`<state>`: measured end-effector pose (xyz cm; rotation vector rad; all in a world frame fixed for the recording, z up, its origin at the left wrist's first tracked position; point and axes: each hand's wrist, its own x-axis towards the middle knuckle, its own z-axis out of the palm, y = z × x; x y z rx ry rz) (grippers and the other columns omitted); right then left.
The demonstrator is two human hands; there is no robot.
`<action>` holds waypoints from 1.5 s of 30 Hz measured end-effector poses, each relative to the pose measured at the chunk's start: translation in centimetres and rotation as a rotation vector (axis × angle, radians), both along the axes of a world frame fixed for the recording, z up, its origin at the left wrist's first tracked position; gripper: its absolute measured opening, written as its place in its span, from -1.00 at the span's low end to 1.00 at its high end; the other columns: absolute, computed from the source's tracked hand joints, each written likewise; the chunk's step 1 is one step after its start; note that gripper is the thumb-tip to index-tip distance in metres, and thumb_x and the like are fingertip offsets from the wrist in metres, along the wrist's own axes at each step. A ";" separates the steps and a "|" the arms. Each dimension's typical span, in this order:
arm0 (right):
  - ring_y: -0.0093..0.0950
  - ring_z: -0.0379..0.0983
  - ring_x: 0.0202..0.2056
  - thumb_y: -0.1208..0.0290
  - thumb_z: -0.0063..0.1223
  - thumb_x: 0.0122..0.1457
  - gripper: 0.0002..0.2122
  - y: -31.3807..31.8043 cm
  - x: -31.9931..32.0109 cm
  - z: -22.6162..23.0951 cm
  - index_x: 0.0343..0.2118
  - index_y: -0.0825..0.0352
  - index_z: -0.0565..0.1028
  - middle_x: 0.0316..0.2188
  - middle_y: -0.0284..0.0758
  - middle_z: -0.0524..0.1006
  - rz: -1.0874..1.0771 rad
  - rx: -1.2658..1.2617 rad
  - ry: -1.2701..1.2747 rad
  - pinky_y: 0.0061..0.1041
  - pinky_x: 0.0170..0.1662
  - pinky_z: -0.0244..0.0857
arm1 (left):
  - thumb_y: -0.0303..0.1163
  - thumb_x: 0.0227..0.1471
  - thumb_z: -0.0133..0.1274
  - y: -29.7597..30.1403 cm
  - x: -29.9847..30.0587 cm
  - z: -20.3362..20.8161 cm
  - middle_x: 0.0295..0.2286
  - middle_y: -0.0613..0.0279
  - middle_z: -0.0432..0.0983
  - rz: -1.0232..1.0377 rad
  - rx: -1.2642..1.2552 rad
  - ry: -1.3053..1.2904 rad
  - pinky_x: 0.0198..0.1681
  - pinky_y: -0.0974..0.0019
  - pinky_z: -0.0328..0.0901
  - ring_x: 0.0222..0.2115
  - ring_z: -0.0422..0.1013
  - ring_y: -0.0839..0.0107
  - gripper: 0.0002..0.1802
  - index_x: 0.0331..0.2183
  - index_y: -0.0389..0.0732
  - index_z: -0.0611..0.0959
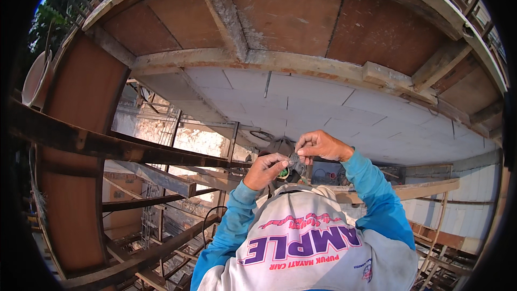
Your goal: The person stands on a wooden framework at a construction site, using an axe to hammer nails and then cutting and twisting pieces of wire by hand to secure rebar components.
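Grey stuff (295, 163) is showing between the left hand (266, 170) at its eight o'clock and right hand (324, 146) at two, both seemingly pinching it, so moving slowly is probably working best.

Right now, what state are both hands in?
Left hand: closed in a pinch; anything held is too small to tell.
Right hand: also pinched closed; anything held can't be told.

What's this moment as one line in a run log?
left hand: curled; right hand: curled, near left hand; anything held: unclear; sleeves: blue; leftward: dark beam
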<state>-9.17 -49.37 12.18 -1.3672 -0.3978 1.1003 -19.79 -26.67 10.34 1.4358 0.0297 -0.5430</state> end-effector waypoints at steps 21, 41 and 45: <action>-0.62 0.35 -0.60 0.21 -0.04 0.25 -0.74 1.5 -4.8 -3.9 -0.35 0.35 0.43 -0.59 -0.39 0.45 -0.139 0.094 0.344 -0.58 -0.50 0.33 | -0.41 0.11 0.01 1.0 -1.7 -2.8 -0.39 0.15 0.56 0.135 0.371 -0.585 -0.30 0.41 0.33 -0.39 0.44 0.45 -0.80 -0.27 -0.34 0.61; -0.37 0.46 -0.52 0.27 0.13 0.07 -0.78 3.0 -3.1 -4.0 -0.38 0.34 0.52 -0.57 -0.31 0.50 -0.003 -0.030 -1.386 -0.47 -0.47 0.35 | -0.33 0.17 -0.02 0.1 -2.4 -6.4 -0.43 0.31 0.52 0.400 -0.074 -0.183 -0.34 0.45 0.31 -0.42 0.39 0.56 -0.75 -0.29 -0.33 0.59; -0.46 0.45 -0.54 0.22 0.03 0.16 -0.74 3.1 -3.3 -3.2 -0.38 0.38 0.51 -0.58 -0.31 0.49 -0.004 -0.148 -0.219 -0.50 -0.49 0.33 | -0.44 0.14 -0.04 1.2 -2.5 -4.4 -0.37 0.17 0.56 0.268 0.261 -0.542 -0.28 0.41 0.32 -0.37 0.44 0.45 -0.80 -0.26 -0.36 0.59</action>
